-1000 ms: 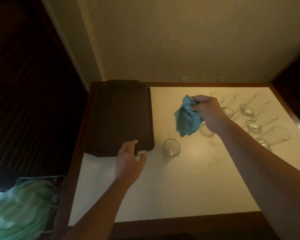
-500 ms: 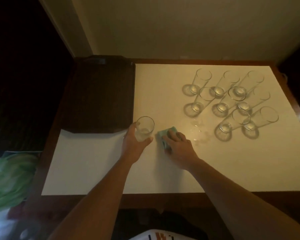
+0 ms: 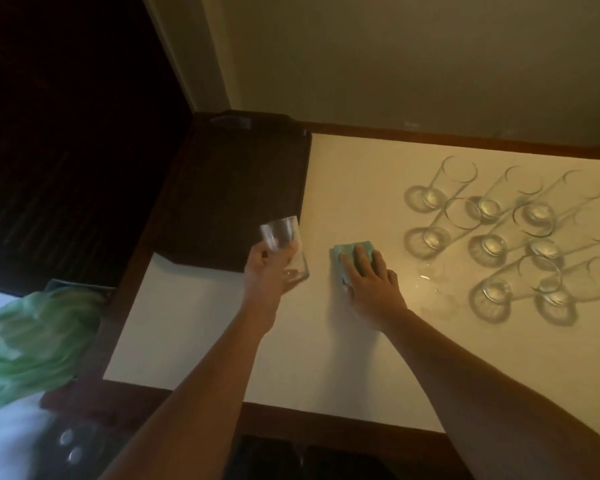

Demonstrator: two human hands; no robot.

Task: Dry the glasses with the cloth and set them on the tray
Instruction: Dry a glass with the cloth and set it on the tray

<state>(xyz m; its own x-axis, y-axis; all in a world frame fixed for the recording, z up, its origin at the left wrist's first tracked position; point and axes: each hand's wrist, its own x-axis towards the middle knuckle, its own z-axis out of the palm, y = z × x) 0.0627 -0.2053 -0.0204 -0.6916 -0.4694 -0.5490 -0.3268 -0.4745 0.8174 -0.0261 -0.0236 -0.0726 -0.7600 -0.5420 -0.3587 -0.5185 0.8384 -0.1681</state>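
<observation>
Your left hand (image 3: 269,273) grips a clear drinking glass (image 3: 286,249), tilted, beside the dark rectangular tray (image 3: 229,188) at the counter's (image 3: 201,327) far-left corner; your right hand (image 3: 369,278) presses flat fingers (image 3: 362,259) on the folded teal cloth (image 3: 352,254).

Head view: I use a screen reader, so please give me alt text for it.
The left hand holds a clear glass near the dark tray, while the right hand presses a teal cloth flat on the white table. More glasses stand grouped at right.
</observation>
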